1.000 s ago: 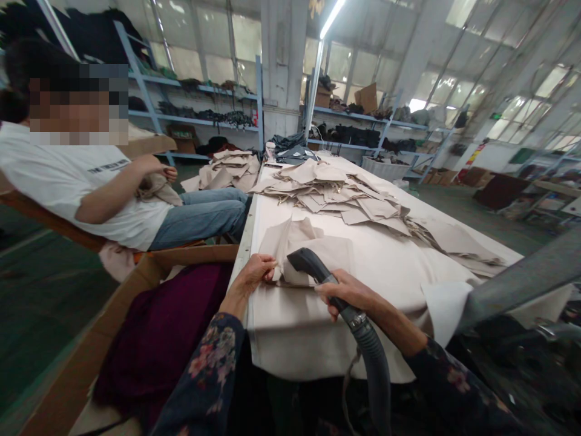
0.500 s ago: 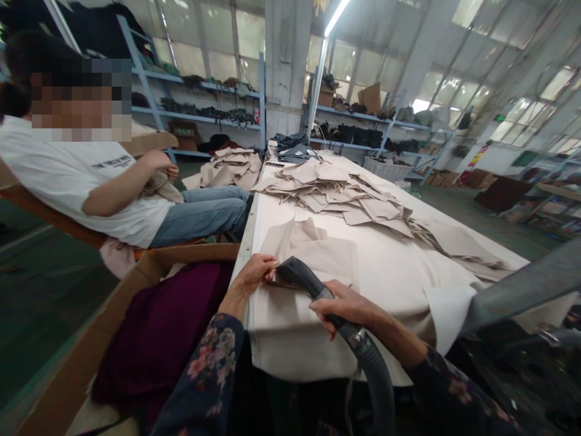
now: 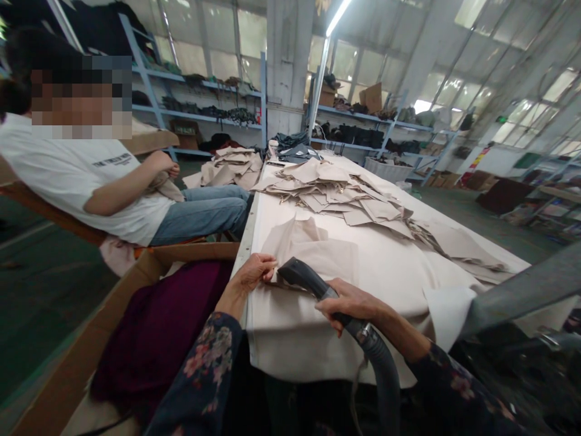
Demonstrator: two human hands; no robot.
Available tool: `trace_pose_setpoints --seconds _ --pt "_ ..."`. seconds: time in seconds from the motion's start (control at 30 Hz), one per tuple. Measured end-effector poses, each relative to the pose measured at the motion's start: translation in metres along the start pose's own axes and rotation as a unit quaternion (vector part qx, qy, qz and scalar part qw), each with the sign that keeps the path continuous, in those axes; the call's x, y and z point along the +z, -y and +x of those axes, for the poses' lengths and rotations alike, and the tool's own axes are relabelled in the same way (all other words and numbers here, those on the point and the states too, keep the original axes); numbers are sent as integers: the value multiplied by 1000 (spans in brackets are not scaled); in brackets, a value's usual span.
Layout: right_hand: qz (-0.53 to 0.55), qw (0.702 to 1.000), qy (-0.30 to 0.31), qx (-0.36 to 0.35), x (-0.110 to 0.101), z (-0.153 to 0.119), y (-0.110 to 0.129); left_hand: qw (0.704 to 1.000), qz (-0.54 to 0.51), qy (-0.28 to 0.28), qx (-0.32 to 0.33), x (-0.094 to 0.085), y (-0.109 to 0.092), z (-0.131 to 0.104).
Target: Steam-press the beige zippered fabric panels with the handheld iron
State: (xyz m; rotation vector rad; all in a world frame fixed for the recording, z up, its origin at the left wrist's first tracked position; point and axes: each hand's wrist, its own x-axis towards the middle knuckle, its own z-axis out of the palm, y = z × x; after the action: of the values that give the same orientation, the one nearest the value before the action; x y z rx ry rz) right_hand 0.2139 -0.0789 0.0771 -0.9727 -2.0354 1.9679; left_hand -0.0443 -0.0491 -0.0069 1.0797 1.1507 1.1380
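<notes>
My right hand [image 3: 351, 301] is wrapped round the dark handle of a vacuum hose nozzle [image 3: 304, 277]. The nozzle's flat tip rests at the near left edge of a beige fabric piece [image 3: 327, 257] on the table. From the handle a ribbed grey hose [image 3: 384, 369] curves down past the table's front edge. My left hand [image 3: 256, 270] pinches the left edge of the beige fabric, just left of the nozzle tip. Where the fingertips meet the cloth, fine detail is too small to make out.
A heap of beige fabric pieces [image 3: 336, 194] spreads over the cloth-covered table [image 3: 390, 272]. At left, a cardboard box [image 3: 68, 375] holds purple fabric [image 3: 158, 327]. Beyond it a seated person [image 3: 122, 181] handles beige cloth. A grey metal arm [image 3: 521, 297] reaches in from the right.
The nozzle and my right hand have shifted very slightly to the right. My left hand stays at the fabric's edge.
</notes>
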Motion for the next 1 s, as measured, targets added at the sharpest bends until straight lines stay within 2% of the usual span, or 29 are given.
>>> trace_pose_setpoints --seconds 0.17,0.47,0.7,0.83,1.0 --pt "-7 999 30 -20 -8 14 8 999 -26 15 -13 -5 0 0" --pt "-91 993 48 60 -15 -32 9 996 -80 44 -22 -10 0 -1" --pt "-124 989 50 67 -16 -22 12 994 -93 46 -23 -13 0 2" --pt "-87 992 62 69 -20 -22 14 995 -90 38 -18 -14 4 4" --pt "-30 997 43 57 -27 -48 10 997 -76 16 -8 -12 7 7"
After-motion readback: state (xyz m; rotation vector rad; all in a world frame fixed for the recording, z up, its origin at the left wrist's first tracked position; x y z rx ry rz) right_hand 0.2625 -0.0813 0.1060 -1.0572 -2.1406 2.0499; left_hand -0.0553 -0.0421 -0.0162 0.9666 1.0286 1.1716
